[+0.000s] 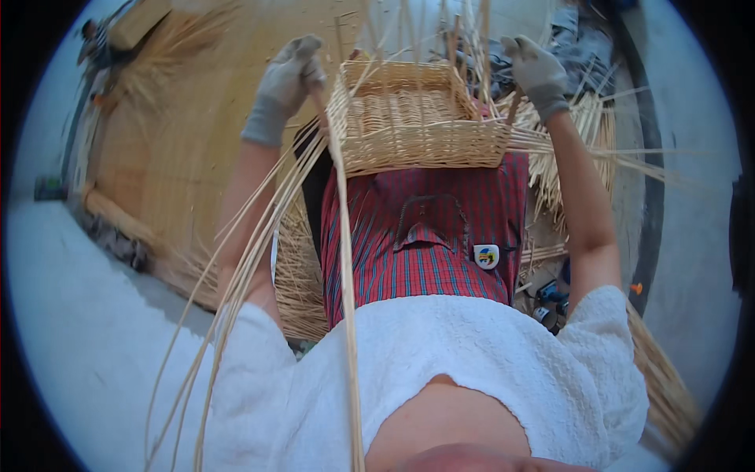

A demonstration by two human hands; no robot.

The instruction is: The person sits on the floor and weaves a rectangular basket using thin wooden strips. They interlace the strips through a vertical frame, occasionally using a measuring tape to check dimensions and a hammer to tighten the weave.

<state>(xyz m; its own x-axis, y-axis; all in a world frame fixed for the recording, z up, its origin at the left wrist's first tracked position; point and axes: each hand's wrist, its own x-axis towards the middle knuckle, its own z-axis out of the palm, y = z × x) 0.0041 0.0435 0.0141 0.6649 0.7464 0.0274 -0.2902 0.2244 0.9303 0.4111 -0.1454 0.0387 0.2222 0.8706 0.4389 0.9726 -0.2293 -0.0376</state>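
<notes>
A pale wicker basket [421,145] with upright stakes and long loose strands rests over the red checked apron [417,267] on my lap. My left hand [292,75], in a light knit glove, is raised just left of the basket, closed around a thin brown stake [318,102] at that side. Long strands [303,177] hang from below it toward me. My right hand [539,75], gloved the same way, is raised at the basket's right, fingers curled around another stake [513,108]; its fingertips are partly hidden.
Cane bundles [574,173] lie at the right and beside my legs, with dark cloth [566,39] behind. Small tools [550,295] lie by my right elbow. A wooden board [181,141] covers the floor at left. Another person [96,43] is at the far upper left.
</notes>
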